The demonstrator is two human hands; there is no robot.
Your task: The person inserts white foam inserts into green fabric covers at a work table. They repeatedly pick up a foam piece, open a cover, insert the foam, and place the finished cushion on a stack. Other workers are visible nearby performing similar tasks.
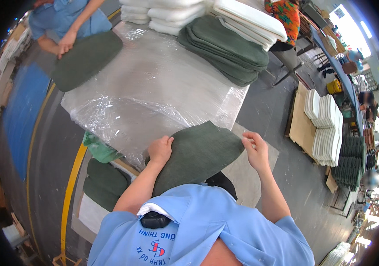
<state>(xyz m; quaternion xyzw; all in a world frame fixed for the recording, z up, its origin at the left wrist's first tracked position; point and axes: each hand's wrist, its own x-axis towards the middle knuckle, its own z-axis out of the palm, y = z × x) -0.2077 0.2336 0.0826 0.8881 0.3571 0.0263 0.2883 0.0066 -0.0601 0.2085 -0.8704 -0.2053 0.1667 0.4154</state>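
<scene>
A dark green, rounded seat pad (pixel 198 153) lies at the near edge of a table wrapped in clear plastic film (pixel 154 88), partly over my lap. My left hand (pixel 160 148) grips the pad's left edge with curled fingers. My right hand (pixel 256 148) pinches the pad's pointed right end. My light blue shirt hides the pad's near part.
Across the table, another person in blue presses their hands on a second green pad (pixel 85 60). Stacks of green pads (pixel 227 51) and white foam pads (pixel 176 15) stand at the far side. A pallet of white pads (pixel 326 128) is on the right, and more green pads (pixel 105 181) lie low on the left.
</scene>
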